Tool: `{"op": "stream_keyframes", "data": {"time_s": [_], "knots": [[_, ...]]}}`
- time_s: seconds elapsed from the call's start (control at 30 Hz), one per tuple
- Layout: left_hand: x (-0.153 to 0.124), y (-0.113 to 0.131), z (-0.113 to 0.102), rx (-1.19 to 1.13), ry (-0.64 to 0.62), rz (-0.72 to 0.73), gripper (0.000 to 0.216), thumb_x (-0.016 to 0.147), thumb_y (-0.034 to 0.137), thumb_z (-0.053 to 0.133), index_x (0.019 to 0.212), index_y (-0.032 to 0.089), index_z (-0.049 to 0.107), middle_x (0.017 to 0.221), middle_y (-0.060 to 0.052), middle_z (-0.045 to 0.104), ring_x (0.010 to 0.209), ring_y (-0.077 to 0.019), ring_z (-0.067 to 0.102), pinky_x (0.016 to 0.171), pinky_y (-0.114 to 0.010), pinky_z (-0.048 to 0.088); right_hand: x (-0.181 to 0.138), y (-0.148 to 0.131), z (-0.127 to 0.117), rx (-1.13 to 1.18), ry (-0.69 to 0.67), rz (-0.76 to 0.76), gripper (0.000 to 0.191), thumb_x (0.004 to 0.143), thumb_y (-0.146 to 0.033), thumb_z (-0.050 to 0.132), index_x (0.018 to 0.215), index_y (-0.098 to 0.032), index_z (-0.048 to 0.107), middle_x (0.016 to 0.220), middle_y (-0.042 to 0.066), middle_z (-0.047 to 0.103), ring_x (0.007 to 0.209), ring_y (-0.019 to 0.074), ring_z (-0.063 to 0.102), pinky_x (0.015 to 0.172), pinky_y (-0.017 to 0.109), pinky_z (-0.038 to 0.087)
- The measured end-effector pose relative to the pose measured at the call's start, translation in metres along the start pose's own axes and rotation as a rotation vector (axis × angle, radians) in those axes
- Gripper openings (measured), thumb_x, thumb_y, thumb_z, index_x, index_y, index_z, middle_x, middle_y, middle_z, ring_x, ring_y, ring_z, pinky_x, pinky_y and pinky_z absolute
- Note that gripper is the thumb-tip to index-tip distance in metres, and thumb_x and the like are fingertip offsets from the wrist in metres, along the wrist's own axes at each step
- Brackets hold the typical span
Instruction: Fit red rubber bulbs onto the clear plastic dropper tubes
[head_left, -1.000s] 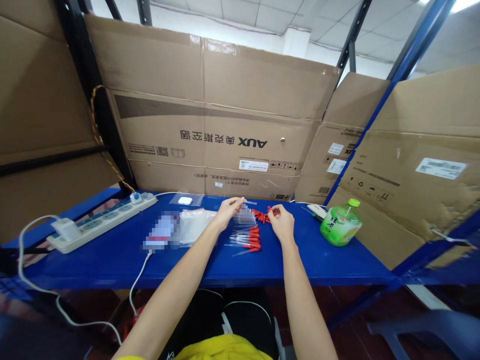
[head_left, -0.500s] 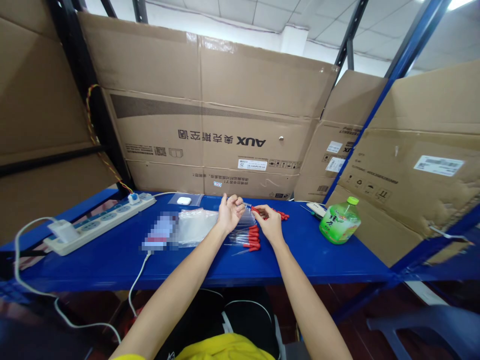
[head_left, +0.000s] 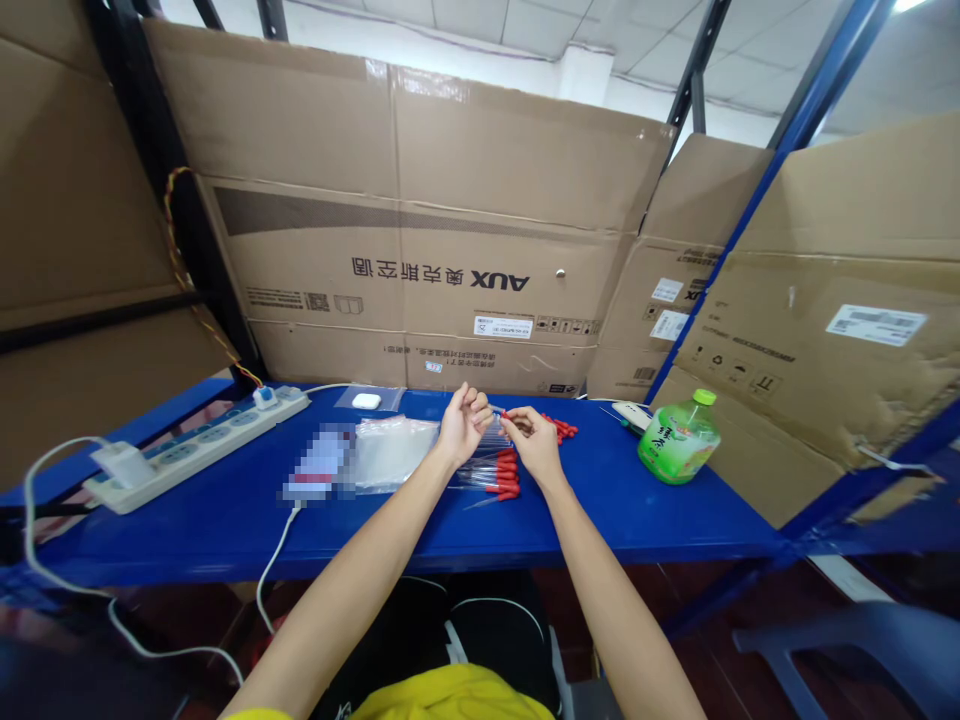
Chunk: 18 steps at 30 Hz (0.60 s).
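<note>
My left hand is raised over the blue table, fingers pinched on a thin clear tube. Close beside it, my right hand pinches a small red cap at the tube's end. Just below both hands lies a row of clear tubes with red caps. A small heap of loose red caps sits to the right of my right hand. Clear plastic bags lie to the left of my left hand.
A white power strip with a plugged charger and cable lies at the left. A green drink bottle lies on its side at the right, a white mouse behind it. A small white case sits at the back. Cardboard boxes wall the rear.
My right hand has come left from the loose red caps to meet my left hand, which has lifted slightly with the tube.
</note>
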<state>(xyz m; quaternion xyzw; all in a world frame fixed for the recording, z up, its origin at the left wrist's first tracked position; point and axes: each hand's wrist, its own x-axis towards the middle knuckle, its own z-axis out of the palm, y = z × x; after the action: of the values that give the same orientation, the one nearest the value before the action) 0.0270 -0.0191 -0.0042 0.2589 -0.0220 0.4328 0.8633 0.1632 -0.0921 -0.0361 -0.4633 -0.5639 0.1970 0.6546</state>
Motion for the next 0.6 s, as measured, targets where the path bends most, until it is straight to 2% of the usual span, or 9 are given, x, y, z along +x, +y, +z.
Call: {"op": "stream_keyframes", "data": {"time_s": [0.27,0.4,0.6], "knots": [[-0.0002,0.0019,0.0019,0.011,0.05,-0.017,0.044,0.096,0.031,0.057,0.068,0.02,0.025,0.06,0.006,0.031,0.043,-0.0064,0.028,0.045,-0.022,0.026,-0.0002,0.0022,0.0021,0.063,-0.005,0.019,0.024,0.082,-0.041,0.074,0.092,-0.021,0.064,0.074,0.002,0.072,0.068,0.0212,0.074,0.063,0.031,0.06],[0.0,0.002,0.0013,0.021,0.025,-0.026,0.044,0.096,0.03,0.055,0.067,0.02,0.023,0.059,0.006,0.029,0.042,-0.0062,0.028,0.044,-0.022,0.025,-0.0014,0.0021,0.0025,0.075,0.001,0.018,0.026,0.082,-0.042,0.074,0.093,-0.021,0.064,0.074,0.002,0.072,0.068,0.0207,0.073,0.064,0.031,0.06],[0.0006,0.0022,0.0026,0.09,0.061,0.006,0.046,0.095,0.031,0.057,0.066,0.02,0.023,0.057,0.006,0.029,0.041,-0.0058,0.027,0.043,-0.021,0.023,-0.0015,0.0001,0.0035,0.05,0.021,0.019,0.029,0.082,-0.047,0.073,0.09,-0.021,0.064,0.074,0.002,0.072,0.064,0.0201,0.073,0.065,0.032,0.061]]}}
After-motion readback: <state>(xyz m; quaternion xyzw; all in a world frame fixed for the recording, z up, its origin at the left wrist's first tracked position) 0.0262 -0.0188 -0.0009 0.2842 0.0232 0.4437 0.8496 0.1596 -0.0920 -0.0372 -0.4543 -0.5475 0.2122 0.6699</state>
